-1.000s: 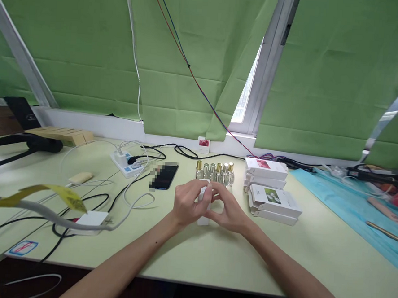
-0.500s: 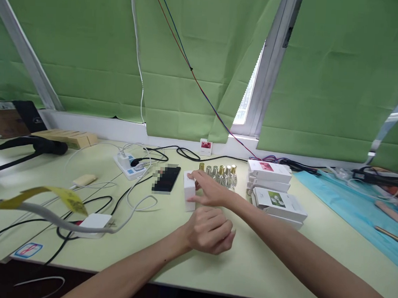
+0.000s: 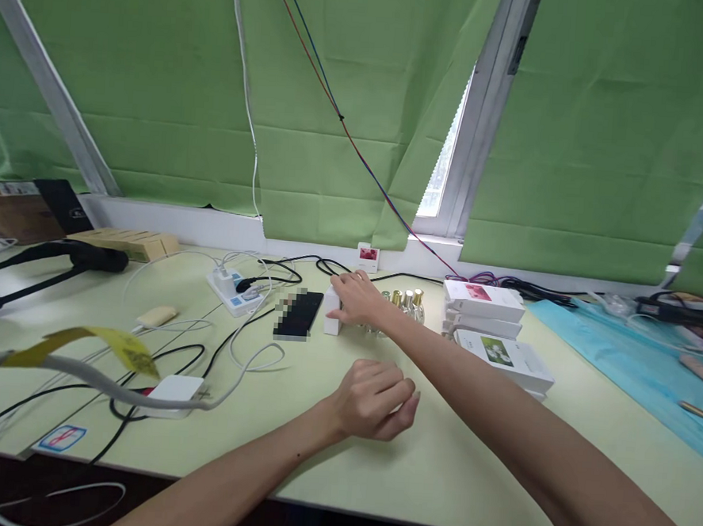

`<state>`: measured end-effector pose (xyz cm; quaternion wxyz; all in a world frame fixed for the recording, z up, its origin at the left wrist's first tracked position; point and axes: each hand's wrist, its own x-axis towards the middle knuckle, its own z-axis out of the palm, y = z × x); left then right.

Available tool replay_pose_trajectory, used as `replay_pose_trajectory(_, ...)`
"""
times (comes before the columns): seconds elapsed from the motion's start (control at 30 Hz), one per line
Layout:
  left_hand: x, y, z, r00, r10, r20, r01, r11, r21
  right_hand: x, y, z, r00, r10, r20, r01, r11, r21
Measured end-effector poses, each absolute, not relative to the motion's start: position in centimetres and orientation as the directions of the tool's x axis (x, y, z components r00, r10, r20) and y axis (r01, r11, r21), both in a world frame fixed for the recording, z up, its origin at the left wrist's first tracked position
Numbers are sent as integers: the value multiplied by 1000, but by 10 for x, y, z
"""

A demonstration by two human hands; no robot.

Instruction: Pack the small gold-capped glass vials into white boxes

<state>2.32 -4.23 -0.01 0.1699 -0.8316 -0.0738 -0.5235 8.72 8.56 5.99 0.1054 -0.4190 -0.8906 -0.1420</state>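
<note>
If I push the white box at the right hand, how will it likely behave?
The white box is probably fairly stiff, going by its flat faces and straight edges. Looking taller than wide, it may tip if pushed near the top. Its contents are hidden, so weight is uncertain.

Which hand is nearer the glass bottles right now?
Right. The right hand partly hides the glass bottles at their left end; the left hand is curled closer to the camera.
</note>
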Motion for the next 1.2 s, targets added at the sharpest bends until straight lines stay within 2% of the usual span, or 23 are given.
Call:
replay_pose_trajectory(0.17,24,-41,0,428,-32,903,315,-932,-182,73,98,60,-419,853,310,908,397,132)
replay_pose_trajectory(0.43,24,-40,3,395,-14,919,279,-951,-135,61,105,59,-160,943,293,987,146,67)
replay_pose_trajectory(0.93,24,-40,4,375,25,927,277,-957,-86,64,109,68,96,966,240,988,-122,93)
replay_pose_trajectory(1.2,25,-40,3,373,30,927,285,-955,-84,64,102,76,48,984,173,977,-83,197)
